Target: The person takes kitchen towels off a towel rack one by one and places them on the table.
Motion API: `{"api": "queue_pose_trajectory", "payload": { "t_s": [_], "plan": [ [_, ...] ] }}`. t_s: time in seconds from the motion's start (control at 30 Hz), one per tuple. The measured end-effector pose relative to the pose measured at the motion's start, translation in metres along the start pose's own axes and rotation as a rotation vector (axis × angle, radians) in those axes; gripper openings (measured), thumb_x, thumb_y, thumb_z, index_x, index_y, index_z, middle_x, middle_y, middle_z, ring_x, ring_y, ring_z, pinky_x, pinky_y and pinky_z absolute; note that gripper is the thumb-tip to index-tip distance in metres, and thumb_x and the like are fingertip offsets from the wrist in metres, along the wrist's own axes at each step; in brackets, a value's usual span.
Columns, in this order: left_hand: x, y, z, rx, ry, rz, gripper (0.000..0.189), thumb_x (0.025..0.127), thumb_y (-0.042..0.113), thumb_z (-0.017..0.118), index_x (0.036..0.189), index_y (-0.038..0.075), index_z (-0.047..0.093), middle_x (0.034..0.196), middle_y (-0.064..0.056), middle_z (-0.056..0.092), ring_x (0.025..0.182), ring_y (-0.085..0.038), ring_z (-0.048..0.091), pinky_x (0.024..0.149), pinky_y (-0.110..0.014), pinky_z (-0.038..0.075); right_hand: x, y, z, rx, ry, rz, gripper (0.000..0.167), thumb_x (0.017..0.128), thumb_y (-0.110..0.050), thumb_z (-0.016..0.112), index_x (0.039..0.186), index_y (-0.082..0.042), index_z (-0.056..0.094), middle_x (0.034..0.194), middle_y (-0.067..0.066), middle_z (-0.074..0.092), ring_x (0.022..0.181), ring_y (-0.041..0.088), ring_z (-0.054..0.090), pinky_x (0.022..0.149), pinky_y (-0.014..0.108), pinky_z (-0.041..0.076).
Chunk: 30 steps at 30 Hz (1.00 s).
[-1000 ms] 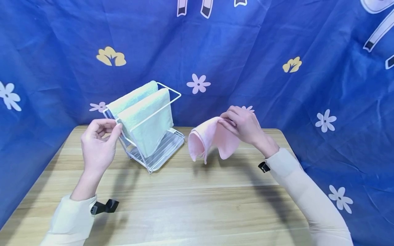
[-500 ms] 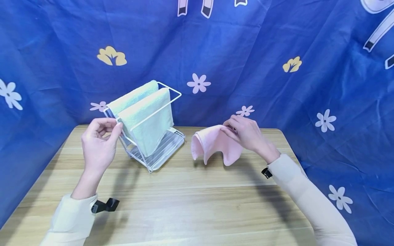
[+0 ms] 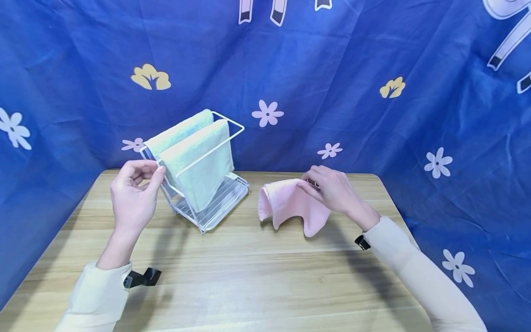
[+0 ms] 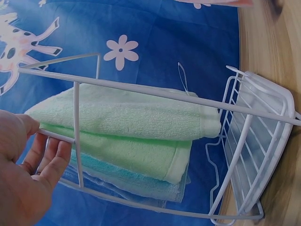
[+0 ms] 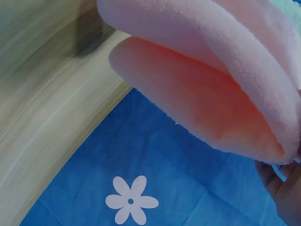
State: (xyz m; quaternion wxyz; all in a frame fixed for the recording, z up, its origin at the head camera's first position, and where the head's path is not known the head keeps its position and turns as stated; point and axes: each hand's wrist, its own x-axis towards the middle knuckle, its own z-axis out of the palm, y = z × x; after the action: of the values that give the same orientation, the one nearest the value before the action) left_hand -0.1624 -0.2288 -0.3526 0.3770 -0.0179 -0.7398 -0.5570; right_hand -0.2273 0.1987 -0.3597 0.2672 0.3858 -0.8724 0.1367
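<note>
Passable gap lay between white wire rack (image 3: 226, 197) and pink towel (image 3: 292, 203), via front of table (image 3: 249, 286). Blue curtain (image 3: 307, 60) walled the back; green towels (image 3: 201, 161) blocked rack's middle.

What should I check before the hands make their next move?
1. Left hand pinches the rack: ok.
2. Right hand grips the pink cloth: ok.
3. Rack stands on the table: ok.
4. Front cloth hangs on the rack: ok.
5. Pink cloth is spread smooth: not ok, it droops and curls.
6. Pink cloth is off the table: cannot tell, its lower edges hang too close.
</note>
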Motion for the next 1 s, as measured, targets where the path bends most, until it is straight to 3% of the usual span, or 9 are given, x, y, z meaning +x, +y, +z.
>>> {"api": "queue_pose_trajectory", "payload": {
  "t_s": [0.57,0.8,1.0],
  "plan": [
    [0.001,-0.002,-0.001,-0.005,-0.003,0.001,0.015,0.095,-0.001,0.073,0.106,-0.010,0.068,0.084,0.020,0.066,0.076,0.004,0.065,0.065,-0.005,0.056,-0.002,-0.025,-0.013,0.092,-0.206,0.068,0.015,0.101,-0.032,0.072,0.094,-0.019,0.072,0.076,-0.007,0.058,0.064,0.006,0.049,0.052,0.020,0.036],
    [0.001,-0.002,0.000,-0.011,-0.005,-0.005,0.014,0.095,-0.001,0.073,0.105,-0.009,0.069,0.084,0.020,0.066,0.075,0.003,0.065,0.065,-0.005,0.056,-0.003,-0.025,-0.001,0.120,-0.295,0.113,0.015,0.102,-0.036,0.069,0.096,-0.022,0.072,0.076,-0.009,0.057,0.065,0.005,0.048,0.054,0.020,0.036],
    [0.001,-0.002,0.000,-0.015,-0.006,-0.007,0.013,0.095,-0.001,0.073,0.105,-0.008,0.068,0.083,0.019,0.066,0.075,0.003,0.064,0.064,-0.005,0.056,-0.002,-0.022,0.010,0.158,-0.305,0.137,0.016,0.103,-0.036,0.069,0.099,-0.021,0.073,0.081,-0.007,0.062,0.071,0.007,0.053,0.058,0.021,0.041]
  ]
}}
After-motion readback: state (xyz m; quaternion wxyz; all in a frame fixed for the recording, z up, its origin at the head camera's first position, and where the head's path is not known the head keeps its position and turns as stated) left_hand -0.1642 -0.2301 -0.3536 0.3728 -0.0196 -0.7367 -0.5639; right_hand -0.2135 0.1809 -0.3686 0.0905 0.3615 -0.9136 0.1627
